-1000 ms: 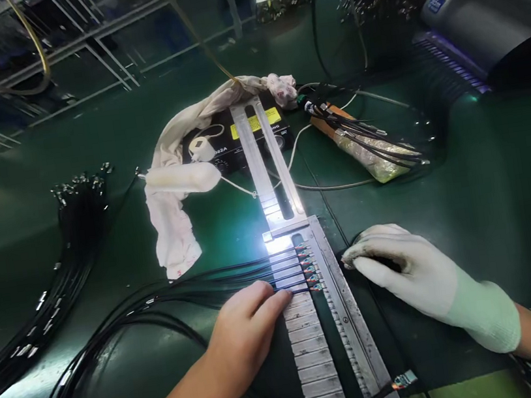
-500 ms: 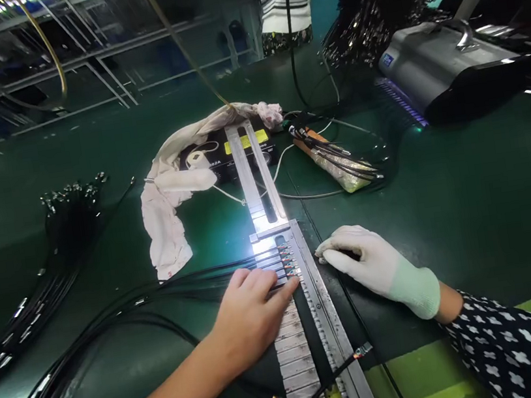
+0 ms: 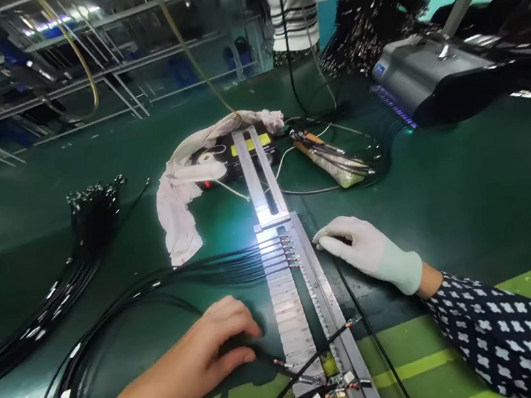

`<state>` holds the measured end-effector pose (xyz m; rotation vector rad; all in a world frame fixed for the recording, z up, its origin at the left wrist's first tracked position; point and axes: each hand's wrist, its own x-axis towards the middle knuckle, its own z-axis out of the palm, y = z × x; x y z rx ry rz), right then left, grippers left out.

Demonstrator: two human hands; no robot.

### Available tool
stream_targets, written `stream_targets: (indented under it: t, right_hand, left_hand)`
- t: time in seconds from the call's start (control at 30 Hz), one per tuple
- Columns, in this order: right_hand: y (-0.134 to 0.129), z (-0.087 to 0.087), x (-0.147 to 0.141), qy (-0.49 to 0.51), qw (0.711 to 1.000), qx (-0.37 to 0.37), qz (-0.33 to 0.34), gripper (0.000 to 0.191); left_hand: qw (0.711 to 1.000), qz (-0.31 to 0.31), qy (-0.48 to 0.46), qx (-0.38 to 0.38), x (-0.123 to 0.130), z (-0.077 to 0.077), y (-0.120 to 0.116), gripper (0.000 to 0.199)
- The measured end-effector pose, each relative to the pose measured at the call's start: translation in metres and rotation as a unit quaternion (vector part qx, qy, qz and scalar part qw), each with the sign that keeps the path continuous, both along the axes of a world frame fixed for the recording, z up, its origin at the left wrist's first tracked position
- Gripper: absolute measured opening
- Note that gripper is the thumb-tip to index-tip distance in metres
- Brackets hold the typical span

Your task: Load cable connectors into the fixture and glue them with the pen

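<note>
My bare left hand (image 3: 217, 344) hovers left of the slotted metal fixture (image 3: 291, 327), thumb and fingers apart, holding nothing visible. Just beyond its fingertips lie loose black cables (image 3: 300, 375) with small metal connector ends, crossing the fixture's near end. Several black cables (image 3: 235, 262) lie side by side in the fixture's upper slots, their stripped coloured wire ends (image 3: 291, 250) against the right rail. To the right of that rail, my white-gloved right hand (image 3: 366, 250) rests on the table with thumb and fingertips pinched together. Whatever may be between them is hidden.
A bright glow falls on a metal slide (image 3: 257, 180) over a black box (image 3: 213, 160) draped with pale cloth (image 3: 180, 221). Cable bundles (image 3: 96, 229) lie at left. A wrapped orange-handled tool (image 3: 329, 160) and a grey machine (image 3: 431, 77) stand beyond; a person (image 3: 293, 10) is behind.
My left hand has come away from the wire ends in the slots, moving down and left towards the loose cables, its fingers spreading. My right hand stays beside the rail, still pinched.
</note>
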<state>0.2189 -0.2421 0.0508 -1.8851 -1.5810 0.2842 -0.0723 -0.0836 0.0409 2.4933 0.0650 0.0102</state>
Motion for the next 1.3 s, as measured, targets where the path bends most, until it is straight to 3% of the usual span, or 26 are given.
stream_targets:
  t: [0.1,0.23,0.3,0.4,0.5,0.6,0.73,0.83,1.0,1.07,1.13,1.2,1.3]
  right_hand:
    - [-0.001,-0.003,0.001,0.012,1.000,-0.006,-0.002,0.019]
    - [-0.001,-0.004,0.002,0.013,1.000,-0.011,-0.002,0.019]
    - [-0.001,-0.004,0.001,0.008,1.000,-0.011,-0.005,0.018]
    - [0.000,-0.004,0.001,0.001,1.000,-0.011,-0.007,0.018]
    - [0.001,-0.003,0.001,-0.001,1.000,-0.010,-0.004,0.018]
    - [0.001,-0.003,0.001,0.003,1.000,-0.008,-0.004,0.018]
    - [0.001,-0.002,0.001,0.016,1.000,-0.004,-0.003,0.018]
    - [0.001,-0.002,0.002,0.023,1.000,-0.003,-0.001,0.017]
    - [0.002,-0.003,0.003,0.028,1.000,0.001,0.003,0.016]
    - [0.002,-0.003,0.003,0.030,1.000,-0.001,0.002,0.016]
    - [0.002,-0.003,0.003,0.029,1.000,-0.006,-0.002,0.016]
    - [0.001,-0.003,0.003,0.025,1.000,-0.011,-0.004,0.016]
    - [0.001,-0.003,0.003,0.022,1.000,-0.013,0.000,0.017]
  left_hand:
    - [0.997,0.021,0.038,-0.060,-0.014,-0.004,-0.002,0.011]
    - [0.987,0.077,-0.031,-0.138,-0.010,-0.011,-0.003,0.011]
    - [0.981,0.126,-0.096,-0.116,-0.003,-0.014,-0.004,0.010]
    - [0.971,0.172,-0.168,0.014,0.010,-0.021,-0.007,0.013]
    - [0.965,0.129,-0.203,0.102,0.027,-0.027,-0.017,0.029]
    - [0.974,0.085,-0.198,0.075,0.050,-0.028,-0.034,0.030]
    - [0.980,0.086,-0.173,0.037,0.069,-0.027,-0.044,0.013]
    - [0.973,0.127,-0.181,0.066,0.049,-0.032,-0.024,0.012]
    - [0.928,0.196,-0.200,0.246,-0.004,-0.040,0.018,0.018]
    - [0.920,0.178,-0.204,0.282,-0.005,-0.042,0.017,0.026]
    - [0.924,0.122,-0.217,0.290,0.008,-0.043,0.006,0.030]
    - [0.935,0.064,-0.229,0.263,0.023,-0.043,-0.003,0.028]
    - [0.956,0.042,-0.229,0.176,0.035,-0.042,-0.006,0.028]
